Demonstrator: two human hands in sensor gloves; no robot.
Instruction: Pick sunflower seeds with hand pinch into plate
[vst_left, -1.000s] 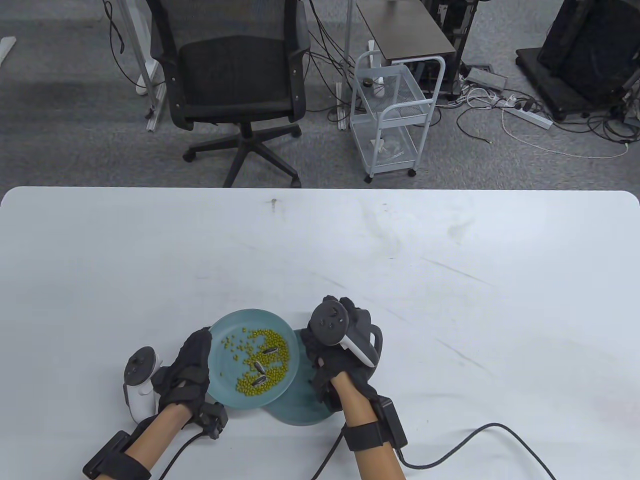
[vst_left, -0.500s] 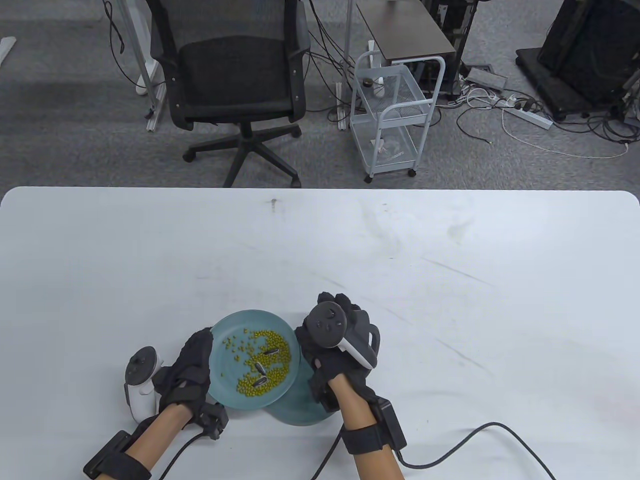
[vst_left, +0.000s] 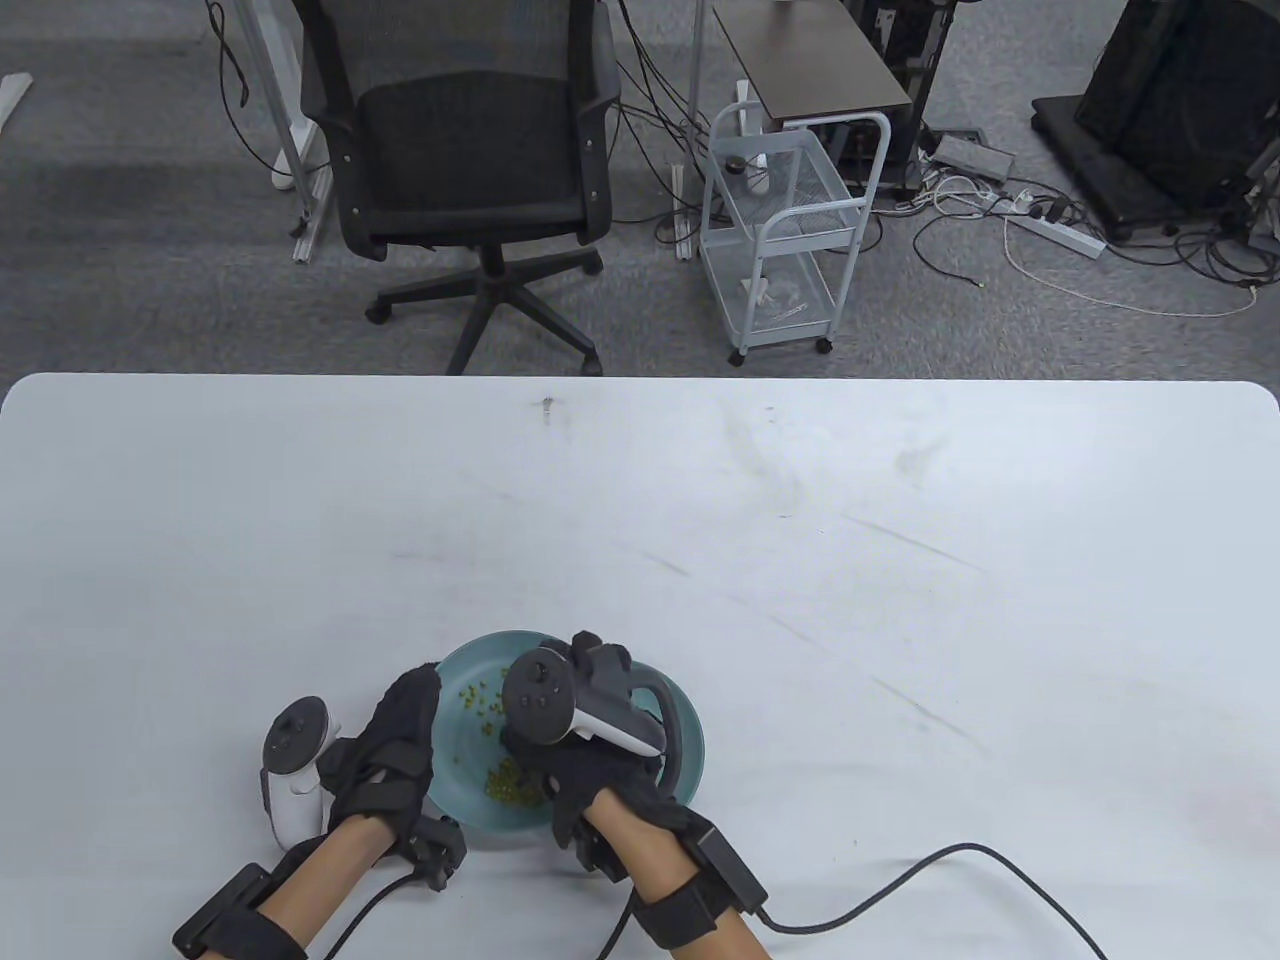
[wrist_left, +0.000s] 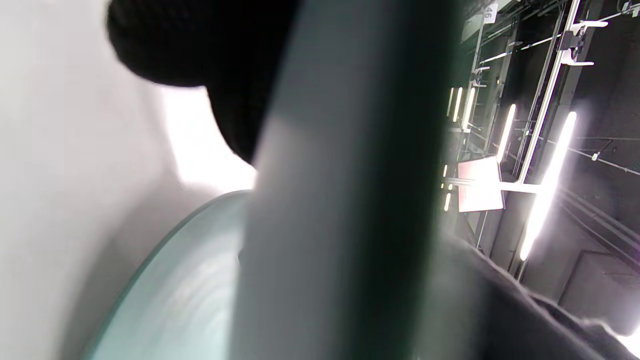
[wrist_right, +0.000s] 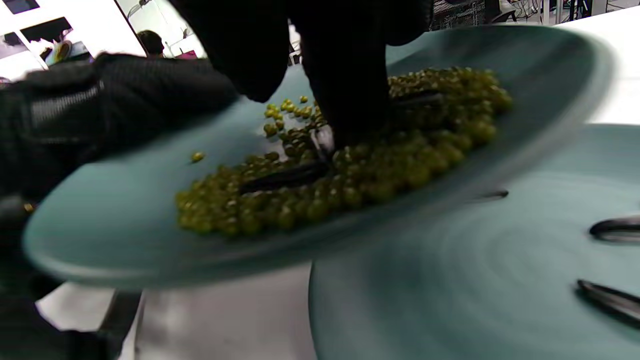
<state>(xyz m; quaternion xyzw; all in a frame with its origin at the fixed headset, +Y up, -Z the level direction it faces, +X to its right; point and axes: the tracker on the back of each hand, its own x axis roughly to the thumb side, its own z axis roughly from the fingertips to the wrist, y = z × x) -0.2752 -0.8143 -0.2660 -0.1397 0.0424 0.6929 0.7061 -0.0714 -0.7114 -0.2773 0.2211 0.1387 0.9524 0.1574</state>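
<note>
My left hand (vst_left: 400, 740) holds a teal plate (vst_left: 455, 735) by its left rim, tilted above the table. On it lies a heap of green beans (wrist_right: 380, 155) with dark sunflower seeds (wrist_right: 285, 177) among them. My right hand (vst_left: 570, 740) hangs over this plate, and its fingertips (wrist_right: 345, 100) press down into the beans onto a pale-edged seed (wrist_right: 322, 140). I cannot tell whether the seed is pinched. A second teal plate (wrist_right: 450, 280) lies on the table below and to the right, with a few seeds (wrist_right: 615, 227) in it. The left wrist view shows only the blurred plate rim (wrist_left: 350, 175).
The white table (vst_left: 900, 560) stretches wide beyond and to the right of the plates. A black cable (vst_left: 900, 880) runs from my right wrist along the near edge. An office chair (vst_left: 470, 150) and a wire cart (vst_left: 790, 230) stand on the floor beyond the table.
My right hand has moved left from beside the held plate to over it, fingers down in the beans. The held plate and left hand have shifted a little right and nearer.
</note>
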